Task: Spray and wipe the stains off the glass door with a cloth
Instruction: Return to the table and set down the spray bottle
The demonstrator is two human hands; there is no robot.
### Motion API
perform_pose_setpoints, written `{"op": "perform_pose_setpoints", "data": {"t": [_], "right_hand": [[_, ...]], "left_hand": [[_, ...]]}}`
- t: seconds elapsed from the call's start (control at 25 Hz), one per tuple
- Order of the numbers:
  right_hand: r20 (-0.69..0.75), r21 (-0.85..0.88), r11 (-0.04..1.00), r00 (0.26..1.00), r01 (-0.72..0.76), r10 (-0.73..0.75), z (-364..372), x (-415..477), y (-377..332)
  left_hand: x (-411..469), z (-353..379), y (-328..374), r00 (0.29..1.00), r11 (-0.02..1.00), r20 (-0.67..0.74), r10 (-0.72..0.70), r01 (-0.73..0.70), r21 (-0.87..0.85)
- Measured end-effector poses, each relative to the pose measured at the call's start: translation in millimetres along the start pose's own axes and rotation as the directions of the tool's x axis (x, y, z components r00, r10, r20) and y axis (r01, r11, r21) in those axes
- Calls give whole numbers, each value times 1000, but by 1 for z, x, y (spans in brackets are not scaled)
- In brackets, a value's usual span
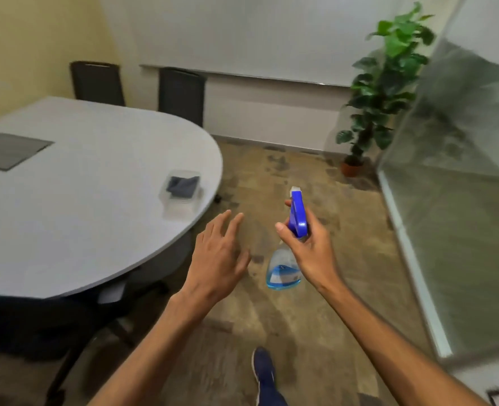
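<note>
the right hand is wrapped around the neck of a clear spray bottle with a blue trigger head, holding it in the air over the floor, just off the rounded end of the grey desk. the bottle holds a little blue liquid at the bottom; its label is blue and white, but the print is too blurred to read. the left hand is empty, fingers spread wide, between the desk edge and the bottle, touching neither. a dark blue cloth lies folded in a clear plastic container on the desk, near the rounded end. the glass door stands well apart from the desk, beyond the bottle on the person's right. a potted plant stands beside the glass, and two dark chairs at the desk's far side.
</note>
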State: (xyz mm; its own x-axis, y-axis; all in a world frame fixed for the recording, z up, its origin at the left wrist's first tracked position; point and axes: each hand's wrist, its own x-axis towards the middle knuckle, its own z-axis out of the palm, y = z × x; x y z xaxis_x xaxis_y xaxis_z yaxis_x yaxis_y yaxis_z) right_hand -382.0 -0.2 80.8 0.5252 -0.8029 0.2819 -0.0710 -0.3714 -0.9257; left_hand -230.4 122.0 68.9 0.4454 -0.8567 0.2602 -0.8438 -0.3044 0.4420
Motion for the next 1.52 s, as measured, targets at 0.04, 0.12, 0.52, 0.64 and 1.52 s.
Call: {"op": "perform_pose_setpoints", "data": {"t": [0.04, 0.12, 0.52, 0.64, 1.52], "right_hand": [[41, 4, 1000, 999, 15, -15, 16, 18, 1], [111, 25, 999, 993, 42, -44, 47, 56, 5], [523, 92, 993, 844, 79, -116, 213, 221, 39], [601, 75, 994, 792, 82, -111, 268, 256, 45], [768, -92, 995, 632, -45, 100, 524, 347, 156]], "left_hand": [[9, -3, -15, 999, 999, -20, -37, 37, 5], [29, -6, -42, 991, 992, -55, -123, 124, 17], [116, -19, -164, 822, 833, -197, -534, 552, 45], [133, -20, -202, 758, 766, -193, -623, 641, 43], [216, 29, -414, 575, 576, 31, -817, 816, 40]]}}
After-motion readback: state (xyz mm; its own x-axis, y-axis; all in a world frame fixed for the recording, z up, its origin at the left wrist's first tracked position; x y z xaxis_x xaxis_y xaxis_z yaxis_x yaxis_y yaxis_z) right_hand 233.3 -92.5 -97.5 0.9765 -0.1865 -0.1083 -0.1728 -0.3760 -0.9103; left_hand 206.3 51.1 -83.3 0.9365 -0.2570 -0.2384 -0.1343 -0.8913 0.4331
